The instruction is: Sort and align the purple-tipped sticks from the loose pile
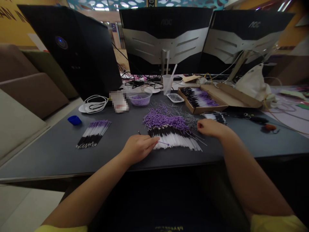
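My left hand (138,148) is closed in a pinch on a thin pen refill, whose purple end (168,144) sticks out past the fingertips. Under and beside it lies a broad row of refills (173,138) with black ink and whitish tubes. Heaped along the far side of that row are small purple pieces (161,118). My right hand (210,128) has its fingers curled together beside a scatter of thin grey pieces (189,120). What its fingertips hold, if anything, is hidden.
A bundle of purple-ended refills (94,133) and a blue cup (74,120) are at left. Behind are a plastic tub (140,98), a white tray (175,98), a tall cup (166,84) and an open carton (223,108) of refills. Monitors (166,38) and a computer tower (79,48) stand beyond.
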{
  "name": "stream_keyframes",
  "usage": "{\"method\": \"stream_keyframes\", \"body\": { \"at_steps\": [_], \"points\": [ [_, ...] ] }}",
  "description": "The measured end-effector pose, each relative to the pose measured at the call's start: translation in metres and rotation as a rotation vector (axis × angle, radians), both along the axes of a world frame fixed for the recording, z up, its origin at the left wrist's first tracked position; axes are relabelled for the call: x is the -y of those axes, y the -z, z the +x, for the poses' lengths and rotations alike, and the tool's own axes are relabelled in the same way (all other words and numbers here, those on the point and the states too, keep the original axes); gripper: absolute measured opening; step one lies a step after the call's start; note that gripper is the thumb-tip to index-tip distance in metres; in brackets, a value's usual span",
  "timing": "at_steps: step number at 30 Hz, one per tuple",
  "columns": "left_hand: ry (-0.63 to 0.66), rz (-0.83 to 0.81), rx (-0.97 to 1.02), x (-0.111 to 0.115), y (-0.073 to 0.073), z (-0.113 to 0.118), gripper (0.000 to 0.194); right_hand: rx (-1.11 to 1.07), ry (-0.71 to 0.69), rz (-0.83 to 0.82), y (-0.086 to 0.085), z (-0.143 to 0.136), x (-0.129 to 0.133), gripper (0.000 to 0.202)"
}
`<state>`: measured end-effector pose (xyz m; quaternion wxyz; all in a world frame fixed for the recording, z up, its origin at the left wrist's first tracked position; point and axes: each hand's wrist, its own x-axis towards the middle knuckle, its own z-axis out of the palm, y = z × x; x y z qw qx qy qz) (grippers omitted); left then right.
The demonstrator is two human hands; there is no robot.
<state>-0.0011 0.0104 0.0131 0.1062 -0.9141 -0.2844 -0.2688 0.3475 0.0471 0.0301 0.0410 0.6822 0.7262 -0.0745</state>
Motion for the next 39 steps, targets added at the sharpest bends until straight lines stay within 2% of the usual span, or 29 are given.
{"method": "stream_keyframes", "body": {
  "at_steps": [17,25,31,39],
  "points": [
    [0.037,0.008,0.021,-0.0004,0.0017,0.0004,0.025,-0.004,-0.043,0.271,0.0033,-0.0002,-0.0053,0.024],
    [0.048,0.003,0.019,-0.0009,0.0033,0.0005,0.024,-0.038,0.028,0.302,0.0042,-0.0039,-0.0031,0.018],
    [0.054,0.01,0.01,-0.0012,0.0044,-0.0002,0.024,-0.051,-0.005,0.288,0.01,-0.0036,-0.0079,0.024],
    [0.052,0.006,-0.002,-0.0008,0.0041,0.0009,0.022,-0.067,-0.055,0.328,0.0095,-0.0029,-0.0074,0.011]
  ]
}}
